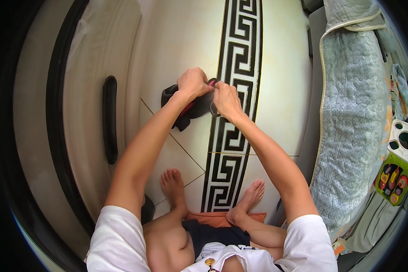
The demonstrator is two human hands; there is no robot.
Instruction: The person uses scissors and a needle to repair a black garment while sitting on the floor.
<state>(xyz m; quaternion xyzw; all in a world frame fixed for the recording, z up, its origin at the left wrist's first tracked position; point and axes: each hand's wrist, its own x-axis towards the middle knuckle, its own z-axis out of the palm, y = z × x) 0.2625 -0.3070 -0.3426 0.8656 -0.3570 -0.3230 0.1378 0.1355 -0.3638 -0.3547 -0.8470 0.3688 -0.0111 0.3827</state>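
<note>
A crumpled black cloth item [204, 106] with pink parts hangs from my two hands above the tiled floor. My left hand [194, 82] pinches its upper edge, fingertips close to a pink strip. Almost touching it, my right hand [226, 99] has thumb and fingers bent together at the same edge. From under my right palm a dark ring-shaped piece [215, 110] sticks out; whether it is a loop or a tool's handle, I cannot tell. My fingers hide the exact spot being gripped.
On the left stands a pale cabinet front with a black handle [110, 119]. A sofa with a quilted grey-blue cover [352, 129] runs along the right, with a green-and-white toy [396, 170] on it. A black key-pattern band [240, 59] crosses the floor. Beneath me lies an orange cushion [210, 219].
</note>
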